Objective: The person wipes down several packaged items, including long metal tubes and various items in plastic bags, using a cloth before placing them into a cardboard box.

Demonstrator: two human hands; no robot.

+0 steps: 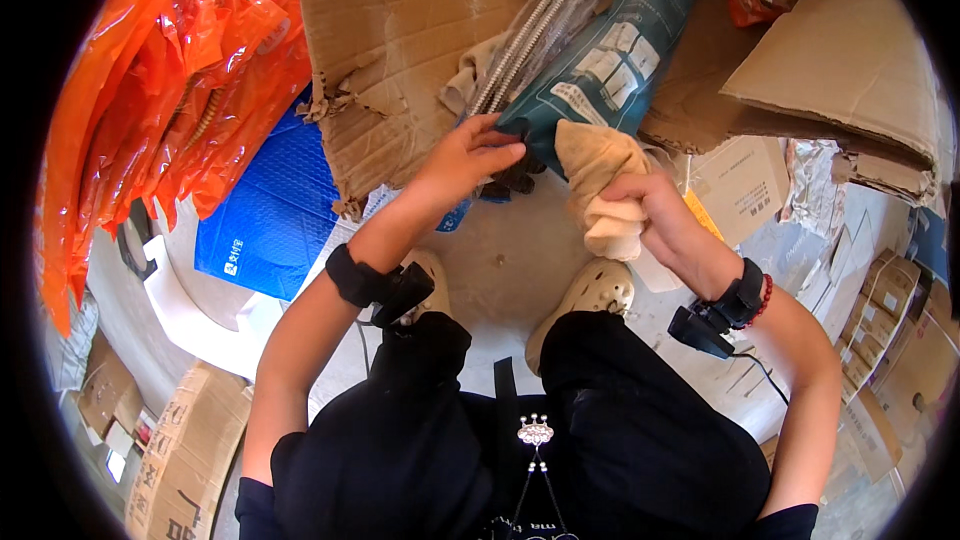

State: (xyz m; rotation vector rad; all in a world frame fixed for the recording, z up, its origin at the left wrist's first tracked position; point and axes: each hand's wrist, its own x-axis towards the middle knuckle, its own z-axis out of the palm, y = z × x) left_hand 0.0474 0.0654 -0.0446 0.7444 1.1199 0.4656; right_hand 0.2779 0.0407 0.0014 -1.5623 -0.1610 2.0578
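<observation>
My right hand (652, 208) is closed round a bunched cream cloth (603, 168), its folds pressed against the near end of a long dark green plastic package (640, 25). At that package's near left corner, my left hand (472, 156) pinches the plastic between thumb and fingers. The package slants away to the upper right. Beside it on the left lie silvery corrugated flexible hoses (535, 25) in a clear wrapper. Something dark below the package's end is partly hidden.
A torn cardboard sheet (400, 50) stands behind my left hand, with orange plastic bags (215, 70) and a blue padded bag (270, 205) farther left. Cardboard flaps (840, 70) lie at the right. A cardboard box (190, 450) sits at the lower left. My shoes (585, 300) are on the floor.
</observation>
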